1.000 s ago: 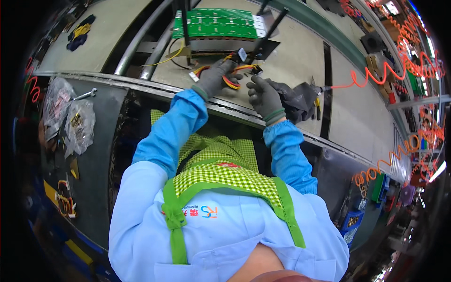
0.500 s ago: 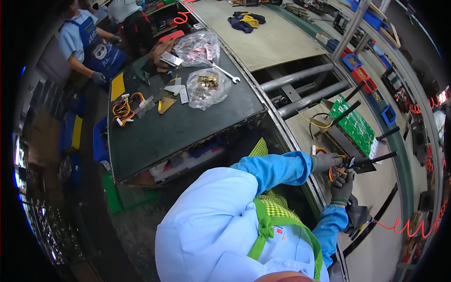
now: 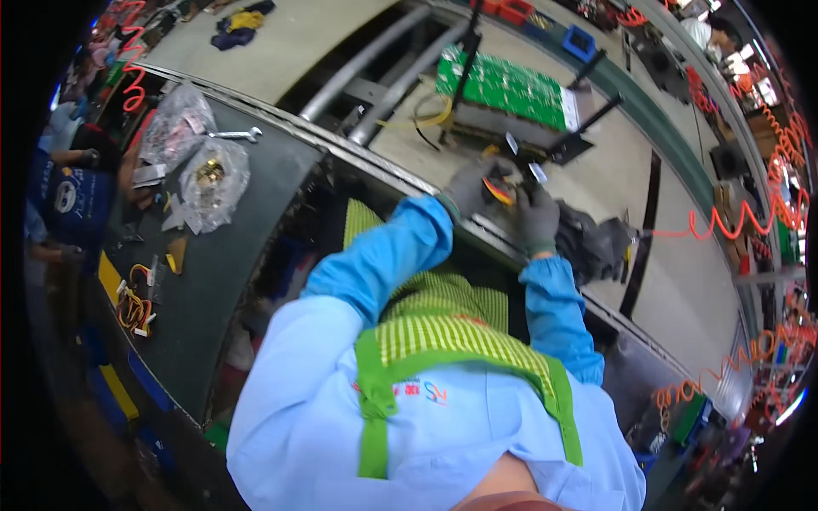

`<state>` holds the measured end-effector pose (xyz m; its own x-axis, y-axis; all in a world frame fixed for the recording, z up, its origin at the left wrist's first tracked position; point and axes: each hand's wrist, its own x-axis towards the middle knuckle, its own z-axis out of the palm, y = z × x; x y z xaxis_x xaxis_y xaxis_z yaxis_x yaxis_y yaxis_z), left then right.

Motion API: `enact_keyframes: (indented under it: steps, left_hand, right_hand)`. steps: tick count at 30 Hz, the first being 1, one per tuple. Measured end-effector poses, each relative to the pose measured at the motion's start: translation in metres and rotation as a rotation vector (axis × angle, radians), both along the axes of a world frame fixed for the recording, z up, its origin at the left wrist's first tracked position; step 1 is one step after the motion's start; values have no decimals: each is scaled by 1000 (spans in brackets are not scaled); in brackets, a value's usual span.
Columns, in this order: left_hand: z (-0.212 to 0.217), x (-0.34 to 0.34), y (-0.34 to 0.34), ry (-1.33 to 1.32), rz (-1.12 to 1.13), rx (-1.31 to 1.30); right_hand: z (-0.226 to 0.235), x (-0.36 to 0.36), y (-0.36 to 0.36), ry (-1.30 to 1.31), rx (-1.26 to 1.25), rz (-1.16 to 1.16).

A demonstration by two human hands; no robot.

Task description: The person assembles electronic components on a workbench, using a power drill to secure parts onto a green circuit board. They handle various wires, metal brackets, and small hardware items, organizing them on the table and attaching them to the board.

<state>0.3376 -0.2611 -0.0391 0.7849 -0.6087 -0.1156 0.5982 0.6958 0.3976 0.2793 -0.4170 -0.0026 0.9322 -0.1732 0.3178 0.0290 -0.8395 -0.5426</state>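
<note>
On the left, the side table (image 3: 221, 281) carries a clear bag (image 3: 215, 192) of brass-coloured pieces and a wrench (image 3: 239, 134), both well apart from the hands. The view has swung back from that table to the bench, and the two hands, which stood clearly apart a second ago, now sit close together near the bench's front rail (image 3: 400, 175). The left hand (image 3: 469, 187) is curled around the red, yellow and black wires (image 3: 499, 192), which lie between the hands, just in front of the green board (image 3: 503, 85). A white connector (image 3: 538, 173) shows at the fingertips of the right hand (image 3: 538, 220); blur hides whether that hand grips it. The work thus seems centred on the wires' ends, with the board untouched. Farther right, a dark grey bundle (image 3: 592, 247) lies just beside the right hand, and a red coiled hose (image 3: 724, 226) stretches beyond it.
</note>
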Motion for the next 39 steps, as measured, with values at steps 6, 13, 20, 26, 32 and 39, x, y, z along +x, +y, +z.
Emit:
enact_keyframes:
  steps: [6, 13, 20, 26, 32, 39]
  left_hand:
    - [22, -12, -1, -7, 20, 148]
    - [26, -14, 0, -67, 28, 110]
    - [25, -12, 14, -4, 19, 146]
    - [48, -15, 7, -134, -66, 357]
    - [72, -16, 5, -302, -14, 245]
    - [54, -4, 9, -292, 88, 131]
  right_hand:
    - [-1, -8, 0, -73, -43, -22]
    - [-18, 3, -16, -57, 336, -48]
    - [20, 2, -20, 94, 776, -5]
    - [18, -6, -19, 90, 1036, -34]
    - [47, -12, 2, -114, 986, 75]
    - [67, -29, 3, -256, 998, 49]
